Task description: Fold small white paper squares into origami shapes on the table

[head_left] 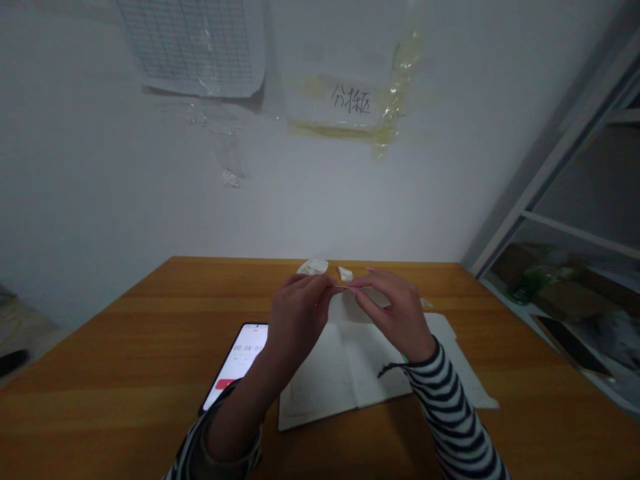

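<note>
My left hand [299, 315] and my right hand [399, 312] meet fingertip to fingertip above the table. Pinched between them is a thin, pale, thread-like strip [343, 287], too small to name. A creased white sheet of paper [325, 383], unfolded, lies beneath both hands. Crumpled white paper [314, 267] and a small white scrap [345, 273] rest just behind the fingertips. Next to my left wrist, a phone [237, 363] with a lit timer screen lies partly covered by the forearm. A dark, thin strand [391, 367] hangs by my right cuff.
The wooden table [125, 353] runs back to a white wall. Taped on that wall are a gridded sheet [195, 47] and a handwritten label [353, 99]. At the right stands a metal-framed shelf [560, 227] with boxes and other items.
</note>
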A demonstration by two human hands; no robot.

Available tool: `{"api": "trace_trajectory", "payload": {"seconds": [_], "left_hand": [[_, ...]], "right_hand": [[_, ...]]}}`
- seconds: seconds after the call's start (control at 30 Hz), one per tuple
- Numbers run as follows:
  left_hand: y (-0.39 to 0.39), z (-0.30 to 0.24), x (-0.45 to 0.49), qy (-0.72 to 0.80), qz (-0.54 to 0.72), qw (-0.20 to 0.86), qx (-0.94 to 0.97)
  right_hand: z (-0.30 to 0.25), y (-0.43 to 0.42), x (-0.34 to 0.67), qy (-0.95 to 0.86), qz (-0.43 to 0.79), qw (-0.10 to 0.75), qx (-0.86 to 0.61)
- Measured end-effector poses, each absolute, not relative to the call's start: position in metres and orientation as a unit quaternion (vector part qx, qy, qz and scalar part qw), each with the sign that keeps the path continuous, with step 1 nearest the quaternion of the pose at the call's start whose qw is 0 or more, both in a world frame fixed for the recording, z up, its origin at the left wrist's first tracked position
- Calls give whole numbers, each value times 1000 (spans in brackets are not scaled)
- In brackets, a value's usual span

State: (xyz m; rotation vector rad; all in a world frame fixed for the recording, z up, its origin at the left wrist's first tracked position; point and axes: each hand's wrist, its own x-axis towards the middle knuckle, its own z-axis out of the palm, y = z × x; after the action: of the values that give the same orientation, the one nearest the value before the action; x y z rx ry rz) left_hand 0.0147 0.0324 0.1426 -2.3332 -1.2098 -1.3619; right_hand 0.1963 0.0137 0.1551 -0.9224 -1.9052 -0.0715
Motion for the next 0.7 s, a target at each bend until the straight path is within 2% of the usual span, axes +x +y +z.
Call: {"api": "trace_trajectory", "payload": {"seconds": [0.3,0.43,0.7], "left_hand": [[27,147,19,-383,-406,71,-826],[26,150,18,-392,-380,111,-830],[26,149,18,-369,-422,124,-819]], "right_hand": [[150,15,190,-785,-89,465,-399],[151,14,189,-785,-98,461,-402],[151,14,191,-770,-81,488,-402]]}}
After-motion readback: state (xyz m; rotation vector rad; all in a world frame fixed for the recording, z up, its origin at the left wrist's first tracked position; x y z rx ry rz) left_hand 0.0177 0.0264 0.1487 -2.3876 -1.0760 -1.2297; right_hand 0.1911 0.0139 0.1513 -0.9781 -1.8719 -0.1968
